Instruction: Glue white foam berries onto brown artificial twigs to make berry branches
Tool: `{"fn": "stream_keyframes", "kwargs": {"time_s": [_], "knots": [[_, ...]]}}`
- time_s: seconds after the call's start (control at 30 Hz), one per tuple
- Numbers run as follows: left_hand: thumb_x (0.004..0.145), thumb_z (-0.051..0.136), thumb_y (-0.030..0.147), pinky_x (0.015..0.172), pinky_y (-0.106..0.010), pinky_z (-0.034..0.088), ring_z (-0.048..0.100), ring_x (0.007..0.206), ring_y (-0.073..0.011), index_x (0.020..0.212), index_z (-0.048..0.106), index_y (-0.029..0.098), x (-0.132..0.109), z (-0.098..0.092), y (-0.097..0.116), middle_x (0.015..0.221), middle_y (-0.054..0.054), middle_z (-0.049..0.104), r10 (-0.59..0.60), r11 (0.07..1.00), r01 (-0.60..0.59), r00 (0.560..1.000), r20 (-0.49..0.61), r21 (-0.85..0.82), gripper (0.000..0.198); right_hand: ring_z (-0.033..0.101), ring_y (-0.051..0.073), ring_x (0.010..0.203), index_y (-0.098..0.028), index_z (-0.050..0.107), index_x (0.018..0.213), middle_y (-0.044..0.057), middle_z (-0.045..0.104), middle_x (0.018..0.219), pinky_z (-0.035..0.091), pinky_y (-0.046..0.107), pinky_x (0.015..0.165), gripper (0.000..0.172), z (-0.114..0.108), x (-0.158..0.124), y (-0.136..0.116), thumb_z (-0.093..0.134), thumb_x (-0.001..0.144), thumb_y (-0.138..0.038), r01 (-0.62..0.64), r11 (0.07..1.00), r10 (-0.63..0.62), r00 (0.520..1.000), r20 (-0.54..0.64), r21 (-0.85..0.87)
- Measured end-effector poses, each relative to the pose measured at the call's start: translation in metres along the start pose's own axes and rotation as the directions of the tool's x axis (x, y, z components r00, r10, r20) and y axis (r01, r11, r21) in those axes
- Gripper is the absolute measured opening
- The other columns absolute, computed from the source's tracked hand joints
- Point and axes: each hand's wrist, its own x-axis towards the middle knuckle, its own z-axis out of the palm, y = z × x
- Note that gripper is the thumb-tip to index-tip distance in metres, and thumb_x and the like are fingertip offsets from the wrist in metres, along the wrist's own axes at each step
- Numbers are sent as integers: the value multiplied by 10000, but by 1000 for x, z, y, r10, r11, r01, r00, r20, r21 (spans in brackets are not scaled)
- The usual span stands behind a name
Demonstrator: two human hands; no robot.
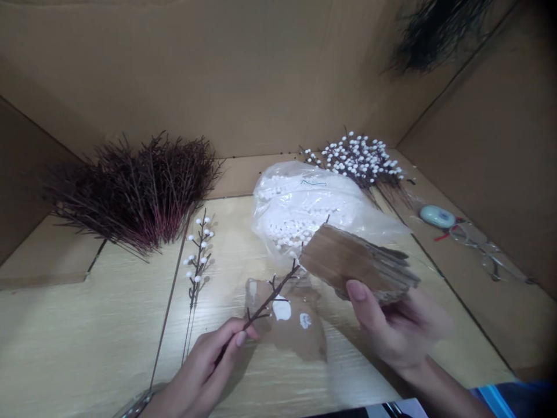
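Observation:
My left hand is closed around the lower part of a dark brown artificial twig, which slants up to the right. Small white dots show on some of its tips. In my right hand is a thick piece of layered cardboard, thumb on its face and fingers partly hidden and blurred behind. The twig's upper end meets or passes behind the cardboard's left edge; I cannot tell which. Under the twig lies a stained brown sheet with white blobs on it. A finished-looking twig with white berries rests to the left.
Behind the hands lies a clear plastic bag of white berries. Dark bare twigs are piled at left, white-berried twigs at back right. A pale green oval object and scissors lie at right. Cardboard walls enclose the table.

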Motion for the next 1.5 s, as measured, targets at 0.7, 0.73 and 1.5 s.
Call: {"fn": "stream_keyframes", "kwargs": {"time_s": [0.7, 0.73, 1.5], "knots": [[1084, 328, 424, 667, -279, 430, 567, 733, -182, 1130, 618, 278, -4, 0, -6, 865, -2, 643, -16, 1000, 16, 999, 37, 0, 328, 561, 103, 490, -237, 517, 712, -45, 615, 624, 450, 224, 410, 250, 2, -2, 0, 641, 846, -66, 28, 999, -28, 999, 39, -21], [1083, 328, 427, 665, -279, 426, 564, 730, -182, 1131, 617, 278, -4, 0, -5, 862, -2, 642, -16, 1000, 16, 999, 40, 2, 329, 557, 102, 485, -236, 522, 717, -48, 609, 619, 457, 223, 411, 242, 2, -2, 0, 643, 846, -71, 21, 999, -20, 999, 26, -30], [1083, 321, 424, 630, -279, 416, 530, 655, -168, 1112, 617, 267, -1, 0, -3, 788, 9, 627, -14, 1000, 13, 999, 35, 23, 337, 721, 151, 648, -202, 646, 792, 9, 749, 767, 634, 253, 599, 206, 4, -7, 4, 663, 829, 0, 60, 998, -60, 998, 22, -18]]}}
